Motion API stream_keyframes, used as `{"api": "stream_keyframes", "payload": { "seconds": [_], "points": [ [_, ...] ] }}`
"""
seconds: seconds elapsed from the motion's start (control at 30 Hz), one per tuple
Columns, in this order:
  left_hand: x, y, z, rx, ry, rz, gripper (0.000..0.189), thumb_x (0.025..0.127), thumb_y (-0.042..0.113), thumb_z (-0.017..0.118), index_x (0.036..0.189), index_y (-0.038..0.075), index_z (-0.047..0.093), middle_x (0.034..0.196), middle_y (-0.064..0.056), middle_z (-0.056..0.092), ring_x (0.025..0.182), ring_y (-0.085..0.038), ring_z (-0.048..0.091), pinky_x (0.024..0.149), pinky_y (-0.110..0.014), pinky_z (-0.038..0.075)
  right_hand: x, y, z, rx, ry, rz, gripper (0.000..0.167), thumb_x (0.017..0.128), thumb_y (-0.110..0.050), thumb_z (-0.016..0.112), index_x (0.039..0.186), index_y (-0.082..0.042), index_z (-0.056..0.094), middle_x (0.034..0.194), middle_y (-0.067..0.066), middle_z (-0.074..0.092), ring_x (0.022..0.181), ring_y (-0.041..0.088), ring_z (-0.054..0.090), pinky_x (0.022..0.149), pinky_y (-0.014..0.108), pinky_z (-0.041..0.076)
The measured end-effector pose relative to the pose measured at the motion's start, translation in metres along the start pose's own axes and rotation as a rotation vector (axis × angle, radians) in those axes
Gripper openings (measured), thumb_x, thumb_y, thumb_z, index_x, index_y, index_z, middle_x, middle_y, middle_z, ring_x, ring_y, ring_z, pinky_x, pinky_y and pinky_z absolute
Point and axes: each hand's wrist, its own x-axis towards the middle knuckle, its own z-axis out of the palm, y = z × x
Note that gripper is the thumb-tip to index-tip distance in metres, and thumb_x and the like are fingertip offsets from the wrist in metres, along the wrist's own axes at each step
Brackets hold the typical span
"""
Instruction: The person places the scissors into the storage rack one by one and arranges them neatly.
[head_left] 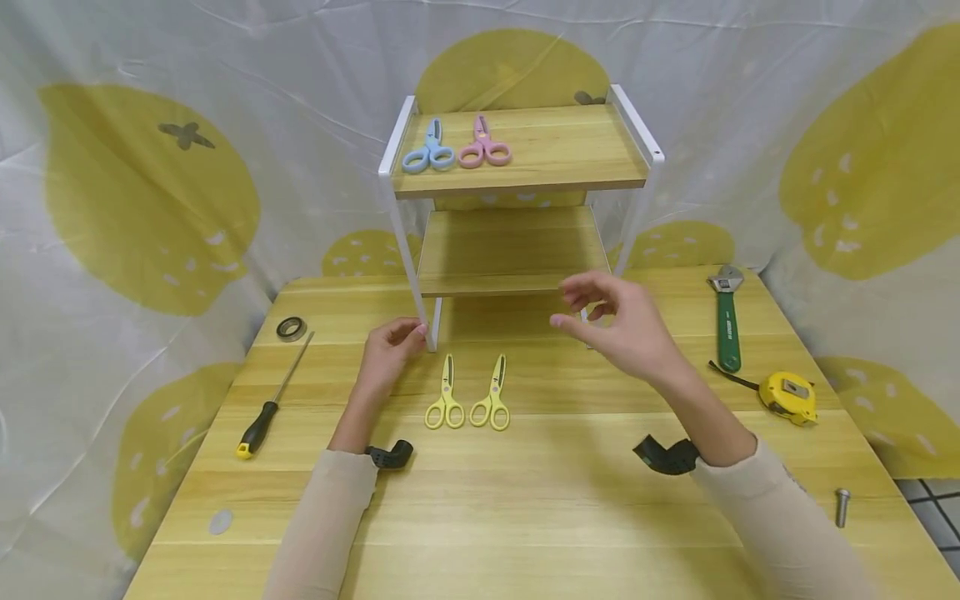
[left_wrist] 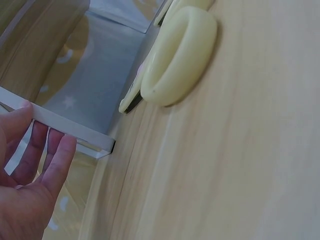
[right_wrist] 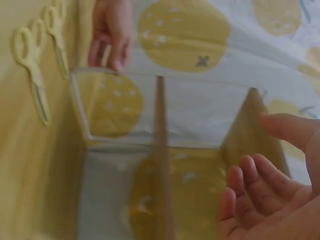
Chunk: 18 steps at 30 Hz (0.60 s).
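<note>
The rack (head_left: 517, 250) stood upright on the desk (head_left: 525, 517), its 2 boards roughly level, with the blue scissors (head_left: 431, 150) and the pink scissors (head_left: 483, 145) lying side by side on the left part of the top board. The left hand (head_left: 388, 354) had its fingers pinched on the rack's left front leg (head_left: 405, 252), low down near the foot (left_wrist: 107, 143). The right hand (head_left: 622, 325) hung in the air by the rack's right side, its fingers loosely bent and grasping nothing; whether a tip touched the frame could not be told. The 2 yellow scissors (head_left: 448, 389) lay on the desk just in front of the rack. Handling it well seemed to call for a matching hold low on the right front leg (head_left: 632, 233), so that both sides would move together and not twist. Any shift was best made slowly and level, since the scissors on top looked loose enough to slide. The yellow scissors also deserved room: a foot dragged straight forward might have caught their blades.
</note>
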Motion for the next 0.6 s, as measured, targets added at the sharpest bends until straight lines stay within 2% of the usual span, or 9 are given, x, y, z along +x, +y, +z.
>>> {"api": "stream_keyframes", "payload": {
  "seconds": [0.2, 0.37, 0.6],
  "points": [
    [-0.002, 0.001, 0.003, 0.011, 0.03, 0.044, 0.045, 0.098, 0.034, 0.073, 0.124, -0.002, 0.068, 0.127, -0.021, 0.066, 0.118, -0.039, 0.067, 0.095, -0.028, 0.063, -0.018, 0.029, 0.035, 0.045, -0.089, 0.059, 0.04, 0.091, -0.028, 0.082, 0.125, -0.014, 0.067, 0.117, 0.003, 0.07, 0.109, 0.029, 0.064, 0.087, 0.037, 0.059],
    [-0.002, 0.001, 0.006, 0.02, 0.049, 0.077, 0.041, 0.098, 0.031, 0.073, 0.122, -0.002, 0.069, 0.125, -0.021, 0.067, 0.117, -0.042, 0.068, 0.091, -0.025, 0.063, -0.028, 0.05, 0.065, 0.049, -0.13, 0.092, 0.041, 0.09, -0.029, 0.082, 0.125, -0.013, 0.067, 0.114, 0.005, 0.07, 0.104, 0.025, 0.064, 0.084, 0.034, 0.059],
    [0.0, 0.0, 0.004, 0.018, 0.051, 0.062, 0.038, 0.1, 0.027, 0.07, 0.125, -0.003, 0.068, 0.129, -0.023, 0.066, 0.12, -0.042, 0.067, 0.092, -0.025, 0.063, -0.04, 0.072, 0.102, 0.057, -0.202, 0.15, 0.052, 0.087, -0.026, 0.085, 0.128, -0.001, 0.064, 0.117, 0.017, 0.068, 0.101, 0.027, 0.066, 0.084, 0.032, 0.061]
  ]
}}
